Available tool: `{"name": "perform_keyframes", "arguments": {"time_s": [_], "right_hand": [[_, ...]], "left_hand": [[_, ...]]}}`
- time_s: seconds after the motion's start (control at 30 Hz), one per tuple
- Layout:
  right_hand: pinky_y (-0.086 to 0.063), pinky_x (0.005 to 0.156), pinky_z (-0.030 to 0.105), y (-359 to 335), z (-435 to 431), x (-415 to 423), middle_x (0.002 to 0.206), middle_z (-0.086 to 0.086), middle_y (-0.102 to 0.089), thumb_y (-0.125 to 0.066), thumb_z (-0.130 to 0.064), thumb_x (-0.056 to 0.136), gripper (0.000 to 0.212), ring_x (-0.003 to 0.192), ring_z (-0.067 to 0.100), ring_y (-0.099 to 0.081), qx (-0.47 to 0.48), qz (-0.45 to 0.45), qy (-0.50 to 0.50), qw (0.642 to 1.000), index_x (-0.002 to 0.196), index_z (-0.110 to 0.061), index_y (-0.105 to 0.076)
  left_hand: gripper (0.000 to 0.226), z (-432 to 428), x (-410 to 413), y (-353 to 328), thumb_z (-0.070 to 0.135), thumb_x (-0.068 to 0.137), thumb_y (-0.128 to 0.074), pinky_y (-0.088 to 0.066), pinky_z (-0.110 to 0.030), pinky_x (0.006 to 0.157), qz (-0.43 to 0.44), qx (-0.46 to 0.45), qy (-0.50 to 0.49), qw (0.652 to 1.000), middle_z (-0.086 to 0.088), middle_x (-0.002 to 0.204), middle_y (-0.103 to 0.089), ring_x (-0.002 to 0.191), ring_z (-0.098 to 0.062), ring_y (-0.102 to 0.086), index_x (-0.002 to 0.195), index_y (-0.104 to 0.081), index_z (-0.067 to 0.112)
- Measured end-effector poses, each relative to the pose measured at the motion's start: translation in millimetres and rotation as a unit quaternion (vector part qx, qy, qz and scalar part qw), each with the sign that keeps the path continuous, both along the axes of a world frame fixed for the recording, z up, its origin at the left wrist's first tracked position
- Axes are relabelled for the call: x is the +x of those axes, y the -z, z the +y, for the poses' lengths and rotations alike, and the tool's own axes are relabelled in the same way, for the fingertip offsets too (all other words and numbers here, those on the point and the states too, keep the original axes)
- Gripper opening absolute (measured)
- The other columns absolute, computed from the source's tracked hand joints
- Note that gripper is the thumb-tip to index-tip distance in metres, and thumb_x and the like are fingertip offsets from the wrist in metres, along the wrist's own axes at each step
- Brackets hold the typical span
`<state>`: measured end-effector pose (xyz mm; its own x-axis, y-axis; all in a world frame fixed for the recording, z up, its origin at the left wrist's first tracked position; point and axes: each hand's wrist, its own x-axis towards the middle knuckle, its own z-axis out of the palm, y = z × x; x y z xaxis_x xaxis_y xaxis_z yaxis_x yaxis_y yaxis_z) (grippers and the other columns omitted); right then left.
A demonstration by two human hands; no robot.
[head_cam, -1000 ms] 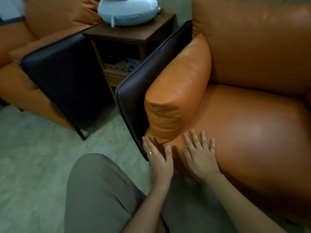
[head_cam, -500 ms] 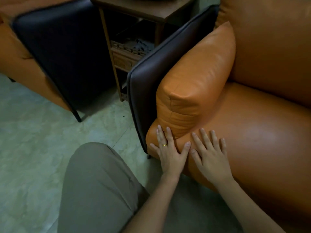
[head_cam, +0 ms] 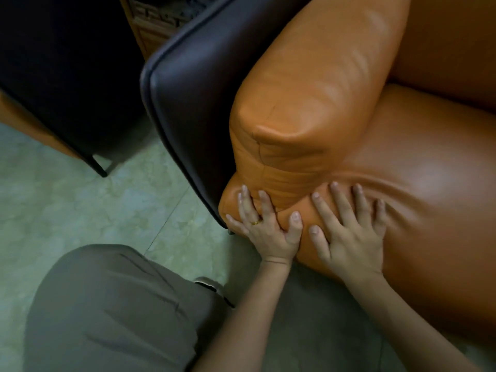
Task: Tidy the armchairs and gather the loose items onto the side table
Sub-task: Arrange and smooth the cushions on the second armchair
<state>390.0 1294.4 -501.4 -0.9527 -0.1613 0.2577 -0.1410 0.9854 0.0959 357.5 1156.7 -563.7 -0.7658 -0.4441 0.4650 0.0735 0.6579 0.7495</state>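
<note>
The person's left hand [head_cam: 265, 232] and right hand [head_cam: 351, 237] press flat on the orange seat cushion [head_cam: 418, 210], fingers [head_cam: 323, 210] spread, gripping nothing. Even outward strokes should smooth its creases.

Dim view, soft sheen on the seat cushion [head_cam: 429, 178], deep shadow upper left, slight blur throughout.

The lone head camera looks steeply down, close over a corner of the armchair [head_cam: 402, 210].
</note>
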Motion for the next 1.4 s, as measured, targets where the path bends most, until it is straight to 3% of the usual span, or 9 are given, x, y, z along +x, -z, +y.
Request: {"name": "perform_keyframes", "arguments": {"time_s": [0.2,0.4,0.53,0.6,0.67,0.73,0.83,1.13,1.4], "right_hand": [[-0.01,0.121,0.06,-24.0,-8.1,10.6,0.163,-0.002,-0.03,-0.028,-0.061,0.1,0.057,0.153,0.029,-0.019,-0.024,-0.066,0.038,0.997,0.153,-0.04,-0.033],[-0.005,0.125,0.045,-28.8,14.3,29.0,0.164,-0.006,-0.026,-0.025,-0.048,0.105,0.051,0.154,0.018,-0.013,-0.111,-0.092,0.043,0.989,0.154,-0.037,-0.031],[-0.007,0.125,0.045,-22.9,53.9,58.4,0.165,-0.006,-0.025,-0.023,-0.044,0.106,0.05,0.154,0.018,-0.013,-0.132,-0.073,0.093,0.984,0.155,-0.037,-0.03],[-0.006,0.125,0.047,-21.2,73.1,68.4,0.165,-0.005,-0.023,-0.022,-0.047,0.105,0.052,0.155,0.019,-0.011,-0.143,-0.068,0.132,0.979,0.155,-0.038,-0.029],[-0.001,0.124,0.052,-21.1,85.4,76.9,0.166,-0.006,-0.02,-0.021,-0.054,0.103,0.054,0.155,0.02,-0.009,-0.138,-0.07,0.175,0.972,0.155,-0.04,-0.027],[0.007,0.121,0.056,-22.4,91.6,83.2,0.166,-0.005,-0.019,-0.022,-0.061,0.1,0.059,0.155,0.023,-0.006,-0.127,-0.071,0.215,0.966,0.155,-0.04,-0.027],[0.007,0.119,0.062,-21.5,94.2,85.3,0.166,-0.003,-0.022,-0.027,-0.066,0.097,0.063,0.155,0.027,-0.007,-0.122,-0.058,0.239,0.961,0.155,-0.039,-0.03],[-0.001,0.115,0.072,-9.7,78.6,63.1,0.166,0.005,-0.023,-0.032,-0.058,0.096,0.061,0.153,0.04,-0.006,-0.135,0.001,0.307,0.942,0.154,-0.04,-0.032],[-0.003,0.116,0.07,6.4,74.2,18.9,0.165,0.003,-0.025,-0.034,-0.056,0.093,0.061,0.153,0.038,-0.014,-0.153,0.086,0.355,0.918,0.152,-0.041,-0.037]], "left_hand": [[0.068,-11.3,29.0,-37.3,0.05,0.101,-0.033,-0.009,-0.068,0.116,-0.118,0.015,0.06,0.991,-0.009,0.166,-0.009,0.154,-0.027,-0.008,0.158,0.0,0.033],[0.076,19.6,75.7,-82.0,0.021,0.1,-0.05,-0.009,-0.05,0.125,-0.182,0.178,0.133,0.958,0.006,0.167,0.009,0.153,-0.013,0.012,0.158,-0.003,0.035],[0.064,35.8,103.5,-109.5,0.014,0.098,-0.049,-0.018,-0.048,0.124,-0.133,0.274,0.175,0.936,0.012,0.163,-0.02,0.152,-0.01,-0.011,0.153,-0.026,0.038],[0.055,43.2,99.8,-117.1,0.019,0.099,-0.049,-0.018,-0.047,0.124,-0.132,0.227,0.205,0.943,0.012,0.16,-0.028,0.151,-0.009,-0.014,0.15,-0.035,0.034],[0.049,43.0,84.9,-111.3,0.029,0.101,-0.047,-0.009,-0.049,0.125,-0.147,0.049,0.263,0.952,0.01,0.162,-0.025,0.153,-0.009,-0.004,0.15,-0.038,0.033],[0.051,37.5,66.4,-95.9,0.044,0.102,-0.041,-0.001,-0.052,0.124,-0.162,-0.144,0.295,0.93,0.007,0.164,-0.023,0.154,-0.013,-0.001,0.151,-0.036,0.035],[0.055,30.7,48.7,-71.6,0.054,0.099,-0.038,0.0,-0.053,0.121,-0.151,-0.271,0.283,0.907,0.002,0.163,-0.027,0.153,-0.02,-0.011,0.15,-0.038,0.034],[0.039,61.9,37.6,-47.7,0.041,0.096,-0.049,-0.012,-0.054,0.12,-0.067,-0.183,0.13,0.972,0.006,0.146,-0.053,0.143,-0.021,-0.038,0.13,-0.065,0.03],[0.057,75.3,20.2,-31.8,0.061,0.096,-0.029,-0.009,-0.059,0.116,-0.07,-0.255,0.095,0.96,0.003,0.158,-0.037,0.148,-0.033,-0.026,0.142,-0.052,0.035]]}}
